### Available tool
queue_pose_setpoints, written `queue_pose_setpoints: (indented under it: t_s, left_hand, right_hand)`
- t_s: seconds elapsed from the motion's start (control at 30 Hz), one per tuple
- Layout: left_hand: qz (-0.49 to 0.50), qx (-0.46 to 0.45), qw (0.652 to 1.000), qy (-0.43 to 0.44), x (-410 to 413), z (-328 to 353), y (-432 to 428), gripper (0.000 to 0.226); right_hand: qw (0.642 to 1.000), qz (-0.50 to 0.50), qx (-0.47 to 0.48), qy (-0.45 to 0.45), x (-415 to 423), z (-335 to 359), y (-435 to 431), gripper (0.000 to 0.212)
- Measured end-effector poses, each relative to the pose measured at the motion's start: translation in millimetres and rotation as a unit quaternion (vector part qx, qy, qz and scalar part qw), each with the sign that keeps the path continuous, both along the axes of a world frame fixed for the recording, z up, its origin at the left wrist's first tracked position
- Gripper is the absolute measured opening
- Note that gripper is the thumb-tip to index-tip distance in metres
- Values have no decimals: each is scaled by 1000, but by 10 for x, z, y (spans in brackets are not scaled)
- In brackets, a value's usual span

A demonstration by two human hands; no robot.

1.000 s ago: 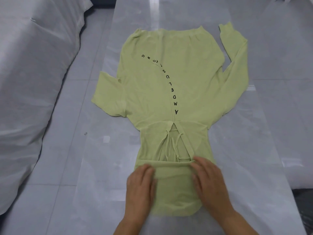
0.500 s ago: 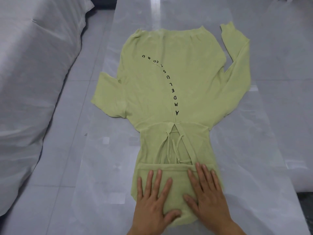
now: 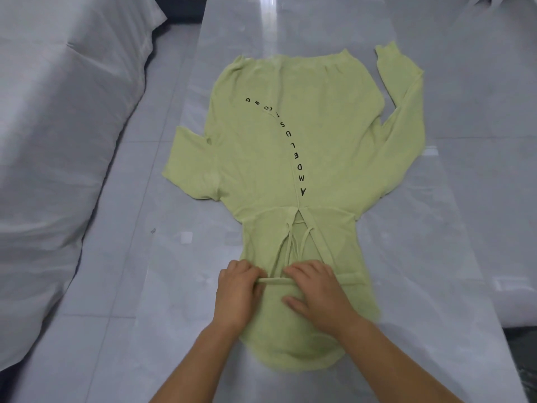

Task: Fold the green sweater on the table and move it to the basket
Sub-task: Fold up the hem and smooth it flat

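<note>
- Head view: a green sweater lay flat along the grey bench, with black letters curving across it.
- The left hand and right hand sat side by side on its near end, fingers curled, gripping the folded edge.

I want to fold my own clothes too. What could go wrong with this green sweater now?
The thin green ties lie loose just past the edge that the left hand and right hand grip, so they might bunch inside the fold. The long sleeve of the light green knitted sweater sticks out sideways, so the bundle could turn out lumpy.
</note>
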State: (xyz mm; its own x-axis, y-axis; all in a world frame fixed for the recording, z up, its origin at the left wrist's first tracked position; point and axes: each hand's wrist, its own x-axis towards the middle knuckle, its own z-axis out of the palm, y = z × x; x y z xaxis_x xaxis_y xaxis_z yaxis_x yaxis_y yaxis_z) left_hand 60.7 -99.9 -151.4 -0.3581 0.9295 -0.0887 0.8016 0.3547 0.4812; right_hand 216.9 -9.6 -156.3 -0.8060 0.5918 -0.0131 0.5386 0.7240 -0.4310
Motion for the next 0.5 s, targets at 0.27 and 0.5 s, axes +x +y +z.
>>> queue_pose_setpoints:
  t_s: [0.27, 0.5]
  left_hand:
    - [-5, 117, 969, -219, -41, 564, -391, 24]
    - [-36, 26, 990, -131, 277, 338, -408, 25]
  right_hand:
    - [986, -57, -138, 77, 102, 470, -518, 28]
    - [978, -142, -111, 104, 468, 324, -920, 17]
